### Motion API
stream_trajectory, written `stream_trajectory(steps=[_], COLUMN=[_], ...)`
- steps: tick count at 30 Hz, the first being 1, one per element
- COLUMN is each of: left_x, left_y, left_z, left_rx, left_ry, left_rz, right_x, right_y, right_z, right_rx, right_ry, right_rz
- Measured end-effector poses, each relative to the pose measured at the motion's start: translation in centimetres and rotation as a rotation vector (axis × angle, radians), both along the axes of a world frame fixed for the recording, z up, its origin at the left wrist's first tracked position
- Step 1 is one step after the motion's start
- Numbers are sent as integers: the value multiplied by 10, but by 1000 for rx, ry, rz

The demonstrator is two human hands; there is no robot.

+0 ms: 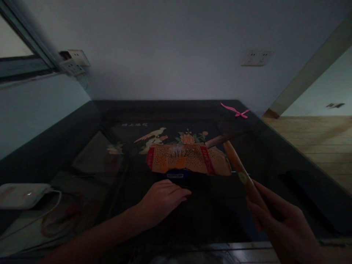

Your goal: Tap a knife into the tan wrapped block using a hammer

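My right hand [277,216] is wrapped round the wooden handle of a hammer [242,172], whose head is raised near the right end of a piece of cardboard. The cardboard [187,158] is tan with red bands and dark dots, and several nails [178,153] show near its middle. A small blue box [177,173] sits at its near edge. Just in front of that box, my left hand [165,200] rests with fingers curled together; whether it holds anything is hidden.
The dark glossy table [165,110] stands against a wall with sockets [256,58]. A pink ribbon [239,113] lies at the back right, a white device [24,196] with a cable at the left, and a dark flat object [316,200] at the right.
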State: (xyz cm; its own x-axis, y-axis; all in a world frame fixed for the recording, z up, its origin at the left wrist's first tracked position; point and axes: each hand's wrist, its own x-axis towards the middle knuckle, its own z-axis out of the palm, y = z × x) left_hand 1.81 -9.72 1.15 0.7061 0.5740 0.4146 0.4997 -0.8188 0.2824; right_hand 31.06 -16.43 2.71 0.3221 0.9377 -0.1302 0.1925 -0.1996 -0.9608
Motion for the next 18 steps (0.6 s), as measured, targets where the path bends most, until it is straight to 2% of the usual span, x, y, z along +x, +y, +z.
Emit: stream_trajectory(steps=[6,11,14,18], left_x=[-17,-29,-32,-31], left_y=[8,26,46,69], left_z=[22,43,45,31], left_rx=[-69,-100,-117,-151], left_ry=[-165,-377,-468,-538], left_rz=[5,280,402,408], right_x=[-1,4,5,1], right_y=[0,1,2,3], right_z=[1,-3,-3,0], right_rx=[-13,-19,-4,20], right_ry=[12,-14,-35,-33], right_rz=[6,34,77,52])
